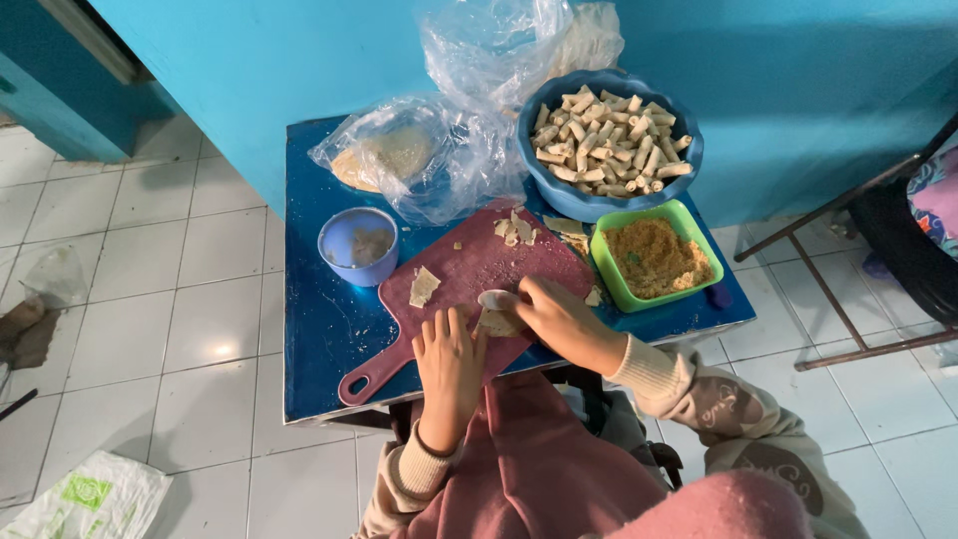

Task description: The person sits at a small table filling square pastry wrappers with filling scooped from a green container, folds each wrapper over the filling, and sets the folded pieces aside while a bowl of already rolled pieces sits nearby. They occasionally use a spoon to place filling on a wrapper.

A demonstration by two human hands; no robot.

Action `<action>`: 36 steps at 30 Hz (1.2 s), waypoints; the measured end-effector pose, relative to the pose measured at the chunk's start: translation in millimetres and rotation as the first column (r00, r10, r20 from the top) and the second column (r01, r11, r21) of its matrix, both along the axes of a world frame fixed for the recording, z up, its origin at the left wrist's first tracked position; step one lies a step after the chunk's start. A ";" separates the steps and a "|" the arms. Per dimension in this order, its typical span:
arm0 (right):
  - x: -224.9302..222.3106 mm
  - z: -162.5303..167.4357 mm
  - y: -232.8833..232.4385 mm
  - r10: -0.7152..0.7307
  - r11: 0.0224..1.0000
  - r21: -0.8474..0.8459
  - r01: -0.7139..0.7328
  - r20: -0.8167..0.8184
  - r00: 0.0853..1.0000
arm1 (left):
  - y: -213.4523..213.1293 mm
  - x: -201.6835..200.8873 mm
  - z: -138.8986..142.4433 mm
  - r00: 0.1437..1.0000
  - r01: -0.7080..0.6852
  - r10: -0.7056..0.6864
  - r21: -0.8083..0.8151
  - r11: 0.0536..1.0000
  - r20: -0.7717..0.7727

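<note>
- A thin, pale dough wrapper (pixel 499 321) is pinned flat on the maroon cutting board (pixel 469 274), at about 6 o'clock on the small blue desk (pixel 319 329).
- The right hand (pixel 559 317) is closed around a spoon (pixel 496 298), whose bowl rests just above the wrapper; the handle runs toward 3 o'clock.
- The left hand (pixel 449 359) lies flat with fingers spread, holding nothing, its fingertips touching the wrapper's edge at 9 o'clock.
- The wrapper lies between both hands; the right is nearer.
- A green tub of crumbly orange-brown filling (pixel 654 258) sits at 2 o'clock from the spoon.
- A blue scalloped bowl of rolled pale tubes (pixel 609 140) stands at 12 o'clock, beside crinkled clear plastic bags (pixel 439 150).
</note>
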State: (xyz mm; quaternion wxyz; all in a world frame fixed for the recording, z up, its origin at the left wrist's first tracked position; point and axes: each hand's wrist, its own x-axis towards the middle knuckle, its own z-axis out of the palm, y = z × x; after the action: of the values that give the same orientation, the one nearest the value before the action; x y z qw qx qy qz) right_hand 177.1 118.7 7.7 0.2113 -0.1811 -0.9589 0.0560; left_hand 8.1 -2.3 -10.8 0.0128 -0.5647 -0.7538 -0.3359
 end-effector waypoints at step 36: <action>-10.1 3.9 -5.1 -0.125 0.975 0.187 0.120 0.011 0.992 | -0.4 1.7 -5.8 0.994 -0.045 0.041 -0.036 0.998 -0.097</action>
State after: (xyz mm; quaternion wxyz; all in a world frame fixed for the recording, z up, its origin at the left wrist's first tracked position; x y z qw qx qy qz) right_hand 167.0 113.6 11.6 0.2197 -0.2199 -0.9492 -0.0489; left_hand 9.8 -2.7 -16.6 0.0454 -0.5639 -0.7706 -0.2936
